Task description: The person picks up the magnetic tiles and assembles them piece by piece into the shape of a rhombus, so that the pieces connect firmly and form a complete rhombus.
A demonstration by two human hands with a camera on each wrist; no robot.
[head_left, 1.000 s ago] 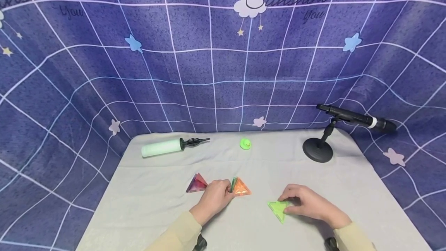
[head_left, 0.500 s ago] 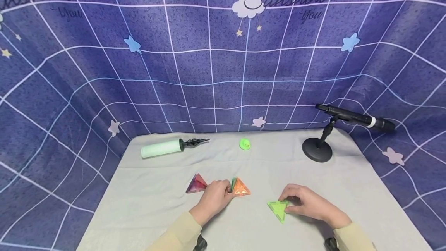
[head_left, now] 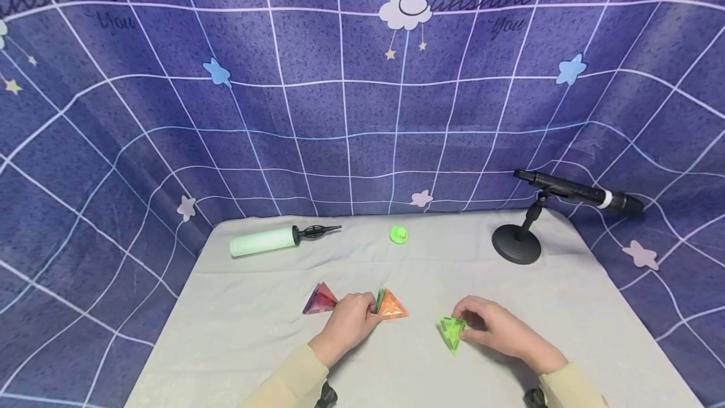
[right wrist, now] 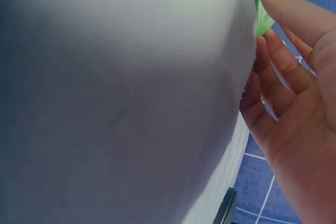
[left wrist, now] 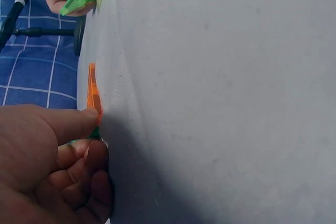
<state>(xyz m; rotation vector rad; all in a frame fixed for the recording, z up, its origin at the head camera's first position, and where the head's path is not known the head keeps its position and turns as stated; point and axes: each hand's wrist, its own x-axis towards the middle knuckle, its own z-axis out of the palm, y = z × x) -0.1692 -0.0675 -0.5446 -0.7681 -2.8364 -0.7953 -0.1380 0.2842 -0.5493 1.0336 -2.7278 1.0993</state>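
Lime-green triangle point(head_left: 451, 333) | right grip point(head_left: 501, 327): pinching it | left grip point(head_left: 347, 324): pinching orange triangle point(head_left: 392, 306)

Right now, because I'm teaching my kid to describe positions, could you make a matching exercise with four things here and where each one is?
1. orange triangle
2. lime triangle
3. green toy duck
4. pump

A. far side of the table, on the left
B. held in the right grip
C. far side of the table, near the middle
D. held in the left grip

Pairs: 1-D, 2-B, 3-C, 4-A.
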